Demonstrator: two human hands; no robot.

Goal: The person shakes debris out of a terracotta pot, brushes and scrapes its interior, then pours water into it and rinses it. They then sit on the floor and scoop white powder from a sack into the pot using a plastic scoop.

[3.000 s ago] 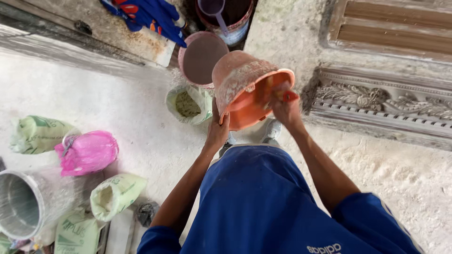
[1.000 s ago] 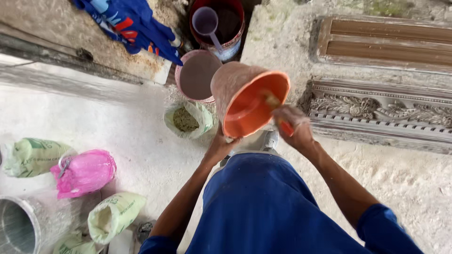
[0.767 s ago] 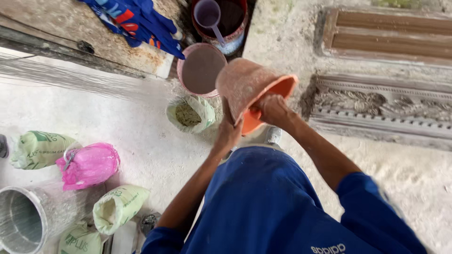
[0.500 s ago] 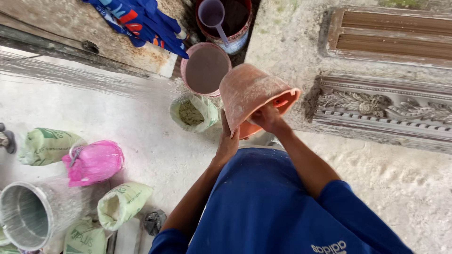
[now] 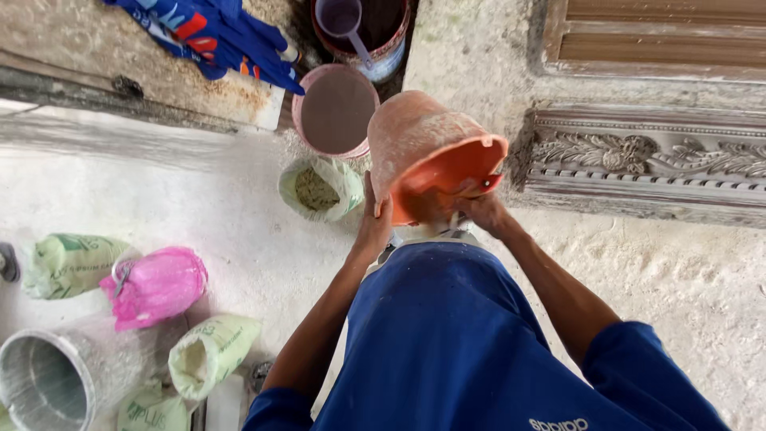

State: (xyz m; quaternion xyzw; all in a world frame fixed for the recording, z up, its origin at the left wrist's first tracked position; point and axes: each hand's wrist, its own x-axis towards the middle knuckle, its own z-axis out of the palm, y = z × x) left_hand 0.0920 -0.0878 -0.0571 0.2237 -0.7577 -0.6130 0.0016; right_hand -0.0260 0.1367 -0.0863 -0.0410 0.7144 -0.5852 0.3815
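Observation:
An orange bucket, dusted white on the outside, is tipped on its side with its mouth toward me. My left hand grips its lower left rim. My right hand reaches into the mouth at the lower right rim, fingers closed on a small red-handled tool that is mostly hidden inside. Both arms stretch out over my blue shirt.
Behind the orange bucket stand a pink bucket of grey-brown mix and a dark bucket with a purple scoop. An open green sack, a pink bag, more green sacks and a metal pail lie left. A carved moulding runs right.
The bucket has tipped further over and its mouth now faces me and the right. My right hand moved from holding the tool up inside it to the lower rim.

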